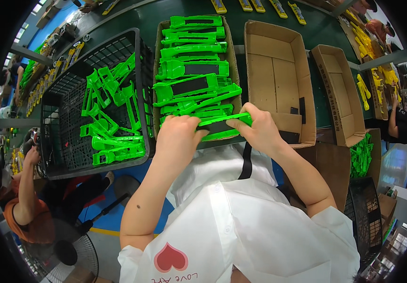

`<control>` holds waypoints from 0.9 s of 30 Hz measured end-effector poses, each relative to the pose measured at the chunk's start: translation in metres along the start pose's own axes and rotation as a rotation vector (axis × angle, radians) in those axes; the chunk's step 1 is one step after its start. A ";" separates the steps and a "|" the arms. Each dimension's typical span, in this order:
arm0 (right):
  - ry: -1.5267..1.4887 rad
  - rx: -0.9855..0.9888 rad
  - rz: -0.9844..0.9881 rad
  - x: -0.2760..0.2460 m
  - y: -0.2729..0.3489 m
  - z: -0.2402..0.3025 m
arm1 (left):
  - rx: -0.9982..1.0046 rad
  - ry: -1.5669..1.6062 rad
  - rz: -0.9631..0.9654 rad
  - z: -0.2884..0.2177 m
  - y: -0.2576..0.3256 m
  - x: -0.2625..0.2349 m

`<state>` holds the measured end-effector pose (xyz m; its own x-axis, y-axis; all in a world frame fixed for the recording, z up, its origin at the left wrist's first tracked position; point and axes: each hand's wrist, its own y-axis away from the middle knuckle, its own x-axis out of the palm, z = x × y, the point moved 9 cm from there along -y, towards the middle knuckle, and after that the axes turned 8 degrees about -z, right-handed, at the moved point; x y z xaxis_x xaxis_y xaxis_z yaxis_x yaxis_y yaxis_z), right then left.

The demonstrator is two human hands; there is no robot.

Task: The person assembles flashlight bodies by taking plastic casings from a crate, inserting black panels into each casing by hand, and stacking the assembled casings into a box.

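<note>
Between my two hands, over the near end of a cardboard box, is a long green plastic part [216,120] with a dark panel showing below its upper edge. My left hand [177,134] grips its left end, fingers bent over the top and thumb at the lower edge. Its right end is pinched by my right hand [260,128], with the thumb pressed on the front. Just beyond my hands, the cardboard box [156,61] holds several similar green parts [191,69] laid crosswise in a stack, some with black panels in them.
At the left, a black plastic crate [137,94] holds loose green parts [100,123]. A shallow cardboard box [274,70] with small black pieces stands right of the stack, then a narrower box [337,89]. Yellow pieces [279,8] lie farther back. A person in orange [29,217] works at left.
</note>
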<state>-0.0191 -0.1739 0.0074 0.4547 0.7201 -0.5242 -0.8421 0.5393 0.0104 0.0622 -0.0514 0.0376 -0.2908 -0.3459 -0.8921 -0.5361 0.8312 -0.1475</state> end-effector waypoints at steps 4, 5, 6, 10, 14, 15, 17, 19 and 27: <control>-0.132 0.032 0.217 0.023 0.017 0.002 | -0.182 0.356 0.110 -0.007 0.003 0.023; -0.148 -0.021 0.168 0.022 0.017 0.005 | -0.153 0.310 0.049 -0.012 0.001 0.020; -0.162 -0.074 0.119 0.020 0.017 0.008 | -0.122 0.264 -0.012 -0.016 -0.001 0.016; -0.578 0.182 0.321 0.038 0.027 -0.004 | 0.115 0.094 -0.008 -0.019 -0.023 0.007; 0.049 0.072 0.057 -0.018 0.008 -0.025 | 0.234 -0.188 -0.091 0.006 -0.044 0.005; 0.248 -0.023 -0.073 -0.041 0.007 -0.034 | 0.232 -0.275 -0.157 0.012 -0.042 0.005; 0.525 0.076 -0.176 -0.079 0.012 -0.074 | 0.201 -0.353 -0.031 0.028 -0.025 0.029; 0.624 0.240 -0.197 -0.114 0.026 -0.110 | 0.207 -0.323 0.055 0.024 -0.015 0.035; 0.947 0.288 -0.162 -0.126 0.008 -0.153 | 0.134 -0.293 -0.141 0.031 -0.036 0.038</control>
<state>-0.1275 -0.3275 -0.0571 0.0341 0.0522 -0.9981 -0.6309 0.7756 0.0190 0.0957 -0.0811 -0.0039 0.0290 -0.3375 -0.9409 -0.4405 0.8407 -0.3151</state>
